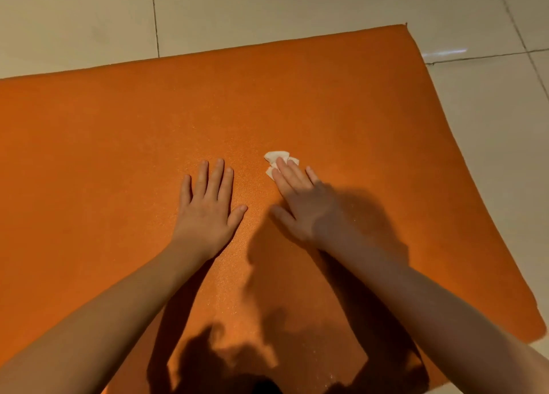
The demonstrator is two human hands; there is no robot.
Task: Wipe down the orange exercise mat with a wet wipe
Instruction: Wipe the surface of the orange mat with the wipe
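Orange exercise mat spread on tiled floor. Mid-mat, left hand palm-down, fingers straight, slightly spread. Beside it on the mat, right hand, straight fingers pressing crumpled wet wipe down.

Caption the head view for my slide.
Right hand presses a white wet wipe onto the orange exercise mat; left hand rests flat.

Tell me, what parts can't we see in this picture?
Head view:
- Wet wipe: mostly hidden under fingers of the right hand, so its full shape is unclear.
- Orange mat: left and near ends cut off by the picture's edges.
- Mat beneath the left hand: covered.
- Near mat surface: dark shadow hides whether it's wet.
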